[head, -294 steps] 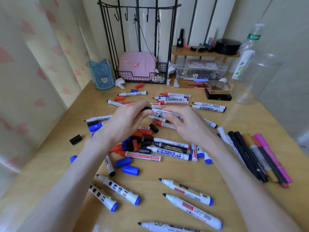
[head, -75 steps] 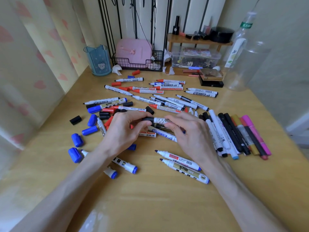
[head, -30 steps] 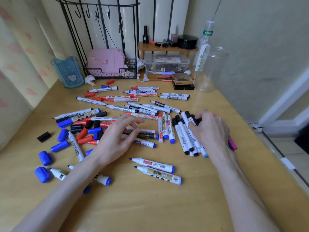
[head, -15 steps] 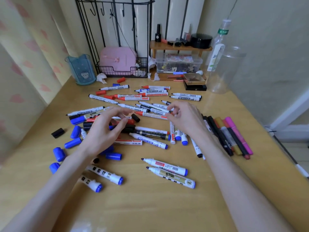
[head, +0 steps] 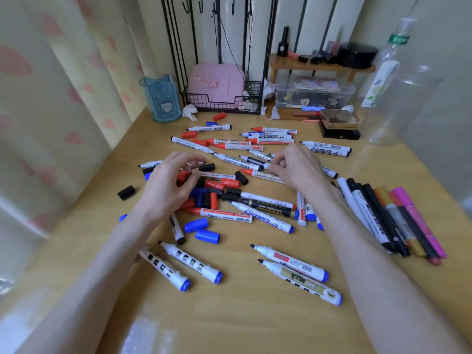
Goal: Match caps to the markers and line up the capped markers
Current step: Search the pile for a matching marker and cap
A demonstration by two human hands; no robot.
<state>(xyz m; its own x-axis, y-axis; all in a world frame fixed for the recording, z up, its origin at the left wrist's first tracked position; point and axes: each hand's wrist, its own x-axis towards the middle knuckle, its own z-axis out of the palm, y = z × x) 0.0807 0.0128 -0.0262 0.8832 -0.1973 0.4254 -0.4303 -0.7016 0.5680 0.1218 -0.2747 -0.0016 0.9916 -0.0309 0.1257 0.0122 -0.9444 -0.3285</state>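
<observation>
Many markers and loose caps lie mixed in the middle of the table (head: pixel 255 323). The right hand (head: pixel 297 169) pinches one end of a black-tipped marker (head: pixel 251 160) that lies in the heap toward the back edge. The left hand (head: pixel 169 186) hangs with bent fingers over the pile of caps (head: pixel 212 198), which is red, black and blue and lies nearer the left edge. I cannot tell if this hand holds a cap or only reaches for one.

I think the step now is to find a black cap for this marker. One black cap (head: pixel 241 178) lies close by, between the two hands. It is best to look at the tip colour first, then pick a cap of the same colour. Hold the marker by its white body, away from the inky tip. Push the cap on straight until it stops. Then lay it beside the row of capped markers (head: pixel 378 215) by the right edge, pointing the same way.

Some things are hard to see. The left palm covers part of the caps. The right hand hides the far end of its marker, and the right arm covers part of the row. The words on the markers are too small to read.
</observation>
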